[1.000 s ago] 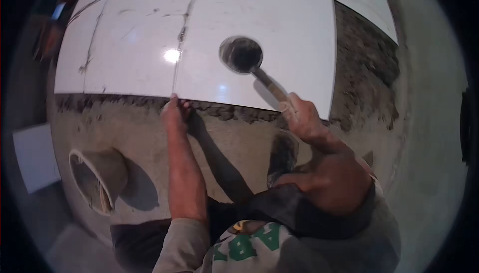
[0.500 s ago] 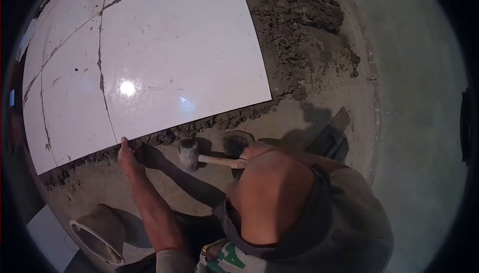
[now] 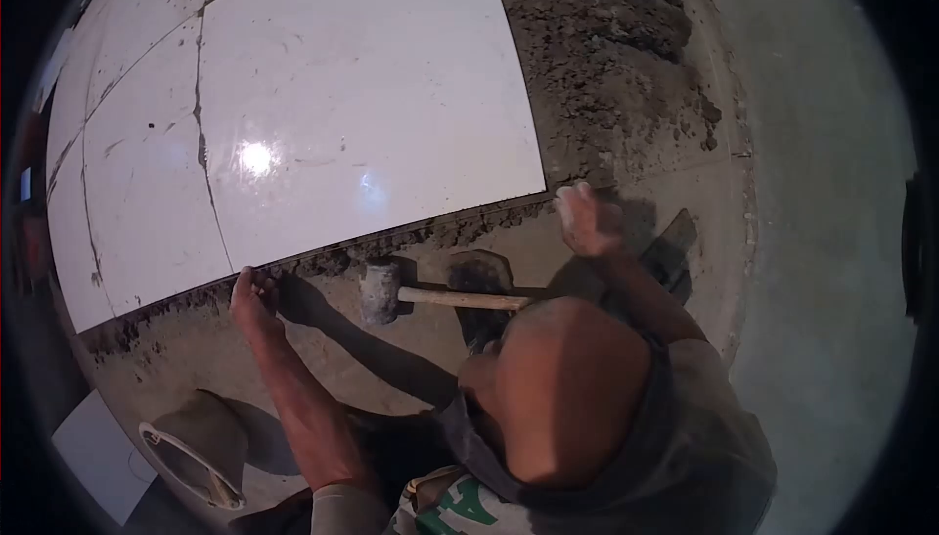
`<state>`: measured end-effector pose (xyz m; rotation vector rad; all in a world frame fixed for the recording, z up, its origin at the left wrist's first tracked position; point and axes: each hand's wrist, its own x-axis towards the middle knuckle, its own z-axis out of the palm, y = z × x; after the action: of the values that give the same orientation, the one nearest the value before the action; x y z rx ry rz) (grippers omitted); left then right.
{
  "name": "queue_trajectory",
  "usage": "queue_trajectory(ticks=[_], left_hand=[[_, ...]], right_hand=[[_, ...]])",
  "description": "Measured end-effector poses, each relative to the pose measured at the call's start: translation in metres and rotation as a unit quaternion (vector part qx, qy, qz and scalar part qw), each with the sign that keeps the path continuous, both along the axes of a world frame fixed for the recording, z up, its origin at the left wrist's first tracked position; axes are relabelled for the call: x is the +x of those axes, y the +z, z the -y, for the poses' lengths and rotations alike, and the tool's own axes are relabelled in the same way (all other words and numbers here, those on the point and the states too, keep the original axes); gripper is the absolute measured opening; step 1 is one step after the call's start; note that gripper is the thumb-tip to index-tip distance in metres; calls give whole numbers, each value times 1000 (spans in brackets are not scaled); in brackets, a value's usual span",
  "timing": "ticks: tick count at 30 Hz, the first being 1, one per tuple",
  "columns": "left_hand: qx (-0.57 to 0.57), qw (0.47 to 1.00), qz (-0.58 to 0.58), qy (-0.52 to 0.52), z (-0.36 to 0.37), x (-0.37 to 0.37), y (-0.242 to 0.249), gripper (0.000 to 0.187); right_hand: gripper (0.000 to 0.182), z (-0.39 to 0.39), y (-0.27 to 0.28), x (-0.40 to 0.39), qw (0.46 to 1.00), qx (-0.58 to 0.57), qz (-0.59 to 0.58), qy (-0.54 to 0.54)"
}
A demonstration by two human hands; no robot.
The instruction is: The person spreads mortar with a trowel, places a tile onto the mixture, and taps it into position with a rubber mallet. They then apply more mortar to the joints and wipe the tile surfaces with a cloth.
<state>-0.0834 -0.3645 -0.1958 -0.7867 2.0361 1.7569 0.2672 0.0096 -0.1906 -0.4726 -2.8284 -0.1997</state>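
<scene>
A large white floor tile (image 3: 381,95) lies beside other white tiles (image 3: 147,173), with a thin joint between them. My left hand (image 3: 254,302) is at the front end of that joint, one finger stretched to the tile edge and the others loosely bent. My right hand (image 3: 590,222) is empty beside the tile's near right corner, fingers reaching toward the edge and slightly blurred. Between the hands a mallet (image 3: 380,292) with a pale wooden handle rests on the floor, its handle end hidden behind the head.
Grey crumbly mortar (image 3: 606,56) is spread right of the tile and under its front edge. A bucket (image 3: 201,442) lies tipped on its side at lower left, near a white tile piece (image 3: 106,457). A dark flat tool (image 3: 673,251) is on the floor by my right arm.
My right hand has let go of the mallet handle and moved up and right to the tile's corner. The left hand stays at the joint.
</scene>
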Motion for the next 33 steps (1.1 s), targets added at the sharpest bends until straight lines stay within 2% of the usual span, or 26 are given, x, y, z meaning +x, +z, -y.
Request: queue_trajectory(ticks=[1,2,3,4,6,10,13,14,15,16,19,23,25,26,27,29,30,31,33], left_hand=[[34,999,-9,-16,9,-1,-6,24],[31,999,-10,-13,12,-1,-4,24],[22,999,-24,36,13,0,-2,26],[14,996,-38,84,13,1,-1,28],[25,993,-33,109,15,3,-1,30],[17,989,0,147,9,2,-3,35],[2,994,2,113,4,4,-4,36],[29,996,-18,80,9,5,-8,37],[24,996,-18,81,8,5,-9,37],[23,996,-18,79,8,4,-8,36],[11,996,-17,92,-1,4,-4,36],[2,995,-10,96,1,3,-9,35],[-2,995,-15,94,0,2,-13,34],[-2,996,-11,87,-2,2,-10,32],[-7,995,-18,96,-4,2,-7,32],[-43,994,7,99,-11,2,4,32],[-47,993,1,107,-11,2,5,32],[-33,995,1,97,-10,1,6,33],[-20,996,-1,92,-8,-1,7,34]], right_hand=[[26,1,1,1,1000,-3,-1,4],[25,5,25,-9,998,-60,-16,-16],[24,10,39,-15,992,-117,-30,-36],[24,12,42,-14,992,-118,-31,-34],[22,15,45,-9,980,-181,-41,-67],[22,24,40,-12,976,-202,-58,-58],[21,31,33,-19,967,-237,-53,-80],[21,32,32,-23,968,-230,-41,-96],[20,35,31,-28,968,-223,-28,-111],[21,38,34,-33,951,-274,-29,-141],[22,41,31,-39,945,-298,5,-137],[21,71,39,-60,915,-386,46,-108],[22,88,49,-74,899,-430,82,-17],[28,96,49,-80,884,-456,101,3],[28,104,50,-86,882,-460,100,16],[35,115,50,-98,863,-455,201,87],[41,120,46,-104,879,-407,199,150],[41,125,44,-110,877,-408,196,159],[42,135,43,-121,855,-376,305,187]])
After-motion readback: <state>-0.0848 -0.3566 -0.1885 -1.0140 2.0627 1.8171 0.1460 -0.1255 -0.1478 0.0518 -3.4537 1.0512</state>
